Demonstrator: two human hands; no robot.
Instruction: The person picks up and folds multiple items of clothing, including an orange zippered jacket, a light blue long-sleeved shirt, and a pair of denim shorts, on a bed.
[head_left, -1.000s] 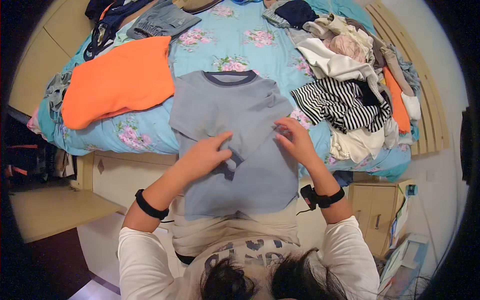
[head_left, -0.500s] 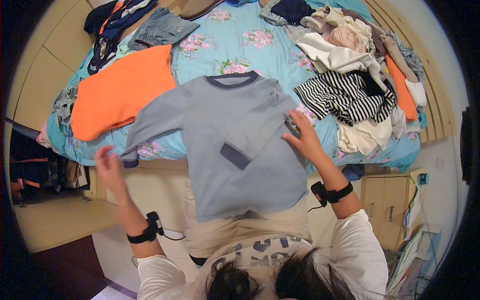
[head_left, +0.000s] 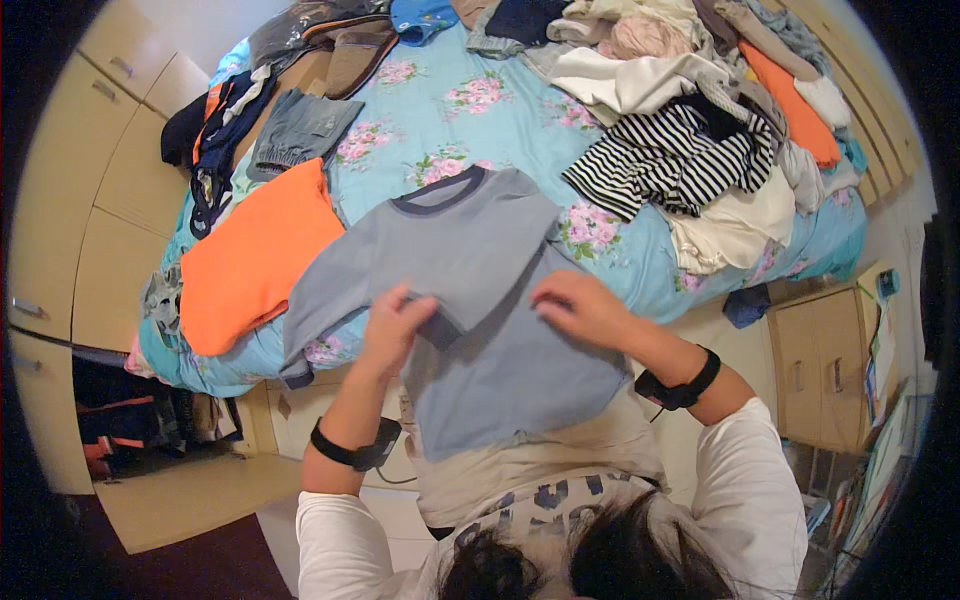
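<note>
Two hands (head_left: pixel 586 310) flank the sleeve (head_left: pixel 490 275) folded across a blue-grey shirt (head_left: pixel 520 370).

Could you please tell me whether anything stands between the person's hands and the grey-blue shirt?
Nothing visible does: the left hand is at the dark cuff lying across the grey-blue shirt, and the right hand is over the shirt's right side.

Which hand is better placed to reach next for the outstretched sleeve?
Probably the left hand: it is nearer the outstretched sleeve, while the right hand is farther, across the shirt.
</note>
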